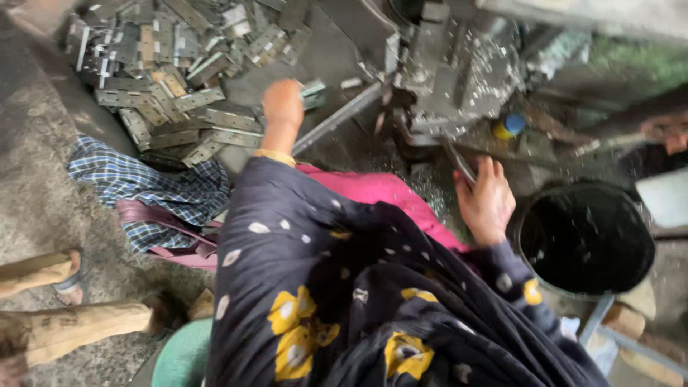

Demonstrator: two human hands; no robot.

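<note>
At the far left, another person's legs in tan trousers (50,315) rest on the grey concrete floor (36,193). Beside them lies a crumpled blue-and-white checked cloth (136,183), just below a heap of flat grey metal hinge plates with punched holes (165,79). The left hand (284,104) reaches out to the right edge of that heap, fingers closed around a small grey metal plate (313,92) that sticks out to its right; a yellow bangle (274,157) sits at the wrist. Next comes a grey metal press machine strewn with shavings (451,72). The right hand (486,202) sits below it, fingers curled around a thin metal lever (463,166) coming from the machine. Further right stands a round black bucket (586,240), just beside that hand.
</note>
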